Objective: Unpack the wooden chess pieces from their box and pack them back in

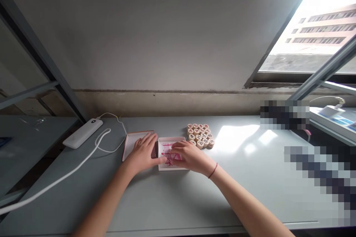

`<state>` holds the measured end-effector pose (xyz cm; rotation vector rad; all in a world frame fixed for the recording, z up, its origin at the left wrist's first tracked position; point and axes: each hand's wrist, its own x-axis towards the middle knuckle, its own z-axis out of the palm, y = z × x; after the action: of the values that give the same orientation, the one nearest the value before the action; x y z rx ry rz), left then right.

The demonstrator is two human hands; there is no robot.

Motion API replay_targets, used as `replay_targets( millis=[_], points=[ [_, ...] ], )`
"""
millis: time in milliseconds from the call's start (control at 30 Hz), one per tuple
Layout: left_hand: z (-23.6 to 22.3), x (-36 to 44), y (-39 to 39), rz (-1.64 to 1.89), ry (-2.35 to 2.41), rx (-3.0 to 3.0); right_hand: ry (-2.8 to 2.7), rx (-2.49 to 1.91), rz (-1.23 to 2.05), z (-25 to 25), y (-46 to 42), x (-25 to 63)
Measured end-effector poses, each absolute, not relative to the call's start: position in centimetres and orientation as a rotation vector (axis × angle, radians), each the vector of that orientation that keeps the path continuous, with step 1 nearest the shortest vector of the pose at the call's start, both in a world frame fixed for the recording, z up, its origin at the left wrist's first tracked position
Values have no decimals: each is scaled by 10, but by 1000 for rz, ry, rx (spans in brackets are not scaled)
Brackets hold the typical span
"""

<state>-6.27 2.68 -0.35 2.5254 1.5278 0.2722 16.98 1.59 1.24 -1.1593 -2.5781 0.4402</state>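
A small white open box [161,165] sits on the grey table and holds a folded sheet with red lines [168,149]. My right hand [188,156] lies over the box, its fingers curled down on the red-lined sheet. My left hand [142,152] rests flat with fingers spread beside the box's left wall, partly on the box lid [130,142], which lies upturned to the left. Several round wooden game pieces [200,135] with characters on top lie in neat rows just right of the box, behind my right hand.
A white power bank [82,133] lies at the back left, and its white cable [69,172] runs across the table toward the near left edge. A wall stands close behind the table [250,192]. A metal frame post rises at the left. Blurred objects lie at the far right.
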Motion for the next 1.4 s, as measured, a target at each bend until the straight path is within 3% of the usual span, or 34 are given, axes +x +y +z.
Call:
replay_targets(
  millis=[167,367,700,1000,1133,1300,1400],
  points=[
    [19,-43,51,398,1614,2475,-2250,-1473,335,27,41,192],
    [4,-21,53,316,1746,2555,-2146,-2060,142,28,89,196],
    [-1,-22,37,305,1687,2560,-2224,-2206,201,24,113,191],
    [0,-22,35,327,1679,2542,-2214,-2076,274,30,116,184],
    [-1,-18,35,662,1614,2558,-2186,-1825,341,30,86,176],
    [1,-9,32,958,1218,2482,-1810,-1174,1001,11,45,162],
    [7,-8,30,916,1192,2367,-1647,-1114,1129,2,37,162]
  ],
)
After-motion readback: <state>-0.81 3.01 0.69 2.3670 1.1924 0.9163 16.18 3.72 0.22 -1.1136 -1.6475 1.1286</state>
